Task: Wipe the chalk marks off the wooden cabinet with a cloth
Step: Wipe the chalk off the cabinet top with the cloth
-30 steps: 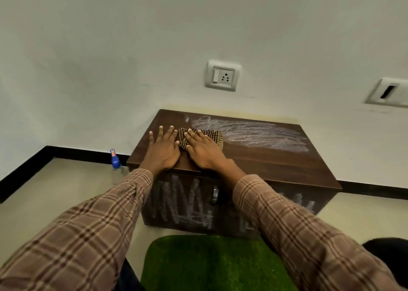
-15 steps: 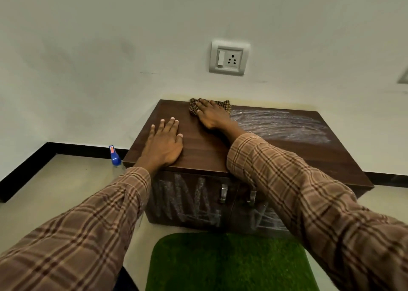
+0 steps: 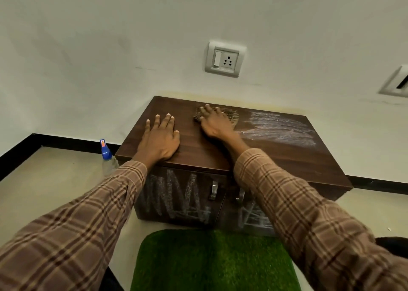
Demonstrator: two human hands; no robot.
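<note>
A: Pressing flat on the cabinet (image 3: 198,156) top near its back edge, the right hand (image 3: 213,122) has straight fingers on the checked cloth (image 3: 231,115); nothing is gripped.

B: Left hand (image 3: 160,136)?

A: Palm down, fingers spread and straight, near the front left corner of the top. It holds nothing.

B: Chalk?

A: A white smear (image 3: 280,128) covers the right rear of the top, just beside the cloth. Zigzag scrawls (image 3: 176,198) mark both front doors, by the two metal handles (image 3: 214,190).

B: Surroundings?

A: A blue-capped spray bottle (image 3: 107,158) stands on the floor at the cabinet's left side. A green mat (image 3: 209,262) lies before it. A wall socket (image 3: 224,58) sits above.
</note>
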